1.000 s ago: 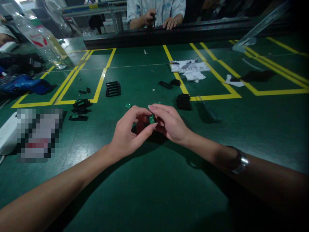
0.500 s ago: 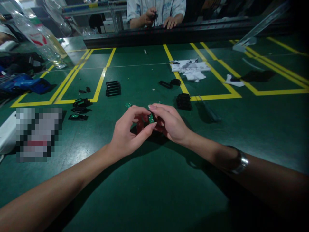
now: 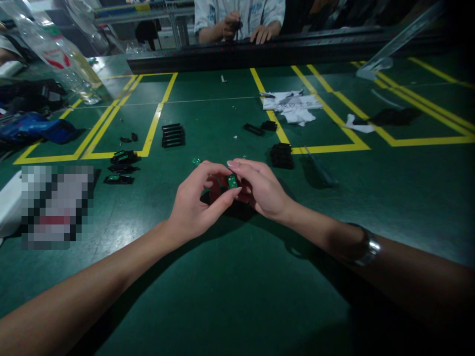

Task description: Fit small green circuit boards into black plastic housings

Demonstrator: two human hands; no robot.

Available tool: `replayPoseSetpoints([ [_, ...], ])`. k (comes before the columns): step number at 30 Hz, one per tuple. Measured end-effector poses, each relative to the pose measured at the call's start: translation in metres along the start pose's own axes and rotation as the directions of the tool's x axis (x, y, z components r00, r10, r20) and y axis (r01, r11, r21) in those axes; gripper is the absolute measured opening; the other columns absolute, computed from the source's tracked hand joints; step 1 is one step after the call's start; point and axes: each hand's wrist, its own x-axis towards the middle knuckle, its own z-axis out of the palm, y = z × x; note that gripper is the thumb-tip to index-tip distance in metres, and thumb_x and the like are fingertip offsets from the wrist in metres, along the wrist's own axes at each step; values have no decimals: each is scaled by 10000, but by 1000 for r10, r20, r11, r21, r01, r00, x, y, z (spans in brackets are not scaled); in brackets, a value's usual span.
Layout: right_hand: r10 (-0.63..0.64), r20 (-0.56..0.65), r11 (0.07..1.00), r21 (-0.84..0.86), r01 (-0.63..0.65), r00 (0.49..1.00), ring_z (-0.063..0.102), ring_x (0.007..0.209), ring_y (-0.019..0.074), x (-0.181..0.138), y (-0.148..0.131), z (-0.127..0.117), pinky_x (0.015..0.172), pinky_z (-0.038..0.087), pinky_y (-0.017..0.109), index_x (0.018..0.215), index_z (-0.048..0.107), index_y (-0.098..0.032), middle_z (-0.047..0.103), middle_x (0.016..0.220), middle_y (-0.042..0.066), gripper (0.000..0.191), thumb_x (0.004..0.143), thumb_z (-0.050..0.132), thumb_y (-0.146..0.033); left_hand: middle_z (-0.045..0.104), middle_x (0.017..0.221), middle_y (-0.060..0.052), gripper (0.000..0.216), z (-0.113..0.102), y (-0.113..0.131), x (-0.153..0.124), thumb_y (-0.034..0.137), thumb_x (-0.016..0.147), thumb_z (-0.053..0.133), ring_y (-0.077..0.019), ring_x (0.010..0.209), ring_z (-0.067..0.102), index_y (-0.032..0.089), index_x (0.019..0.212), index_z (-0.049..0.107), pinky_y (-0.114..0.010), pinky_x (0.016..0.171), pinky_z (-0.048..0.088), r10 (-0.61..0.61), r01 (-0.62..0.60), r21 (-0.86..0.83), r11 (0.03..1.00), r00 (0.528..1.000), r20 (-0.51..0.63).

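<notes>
A small green circuit board (image 3: 232,182) is held between my two hands above the green table, near the middle of the head view. My left hand (image 3: 198,198) pinches it with thumb and index finger from the left. From the right, my right hand (image 3: 263,190) closes round its upper and right edge. A dark piece seems to sit along the board, but fingers hide most of it. Just beyond my left fingers lies another small green board (image 3: 196,161). Black plastic pieces (image 3: 282,155) are stacked beyond my right hand.
A row of black housings (image 3: 172,135) lies ahead left, and black parts with green boards (image 3: 120,179) sit further left. A screwdriver (image 3: 321,170) rests at right. White paper (image 3: 291,103), bottles (image 3: 70,64) and a black rail (image 3: 222,54) stand beyond. A co-worker's hands (image 3: 261,33) show across.
Both hands keep their hold on the circuit board, with hardly any shift. The whole view has slid very slightly to the left.
</notes>
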Motion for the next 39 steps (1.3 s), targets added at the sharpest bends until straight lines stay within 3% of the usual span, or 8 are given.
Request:
replayPoseSetpoints([
  [14,-12,8,1000,14,11,1000,373,470,80,-1,0,0,408,291,221,649,478,-203,387,587,-63,452,964,695,-444,648,1079,-45,368,0,-1,-1,179,876,804,-154,948,673,210,1206,642,-254,748,590,-31,31,-42,999,1000,5],
  [39,-8,10,1000,17,8,1000,400,467,82,0,1,-1,418,302,230,656,480,-204,393,586,-62,445,963,695,-443,640,1030,-34,363,0,0,0,147,869,792,-124,856,654,200,1194,639,-223,674,570,11,-11,-9,1000,1000,-3],
])
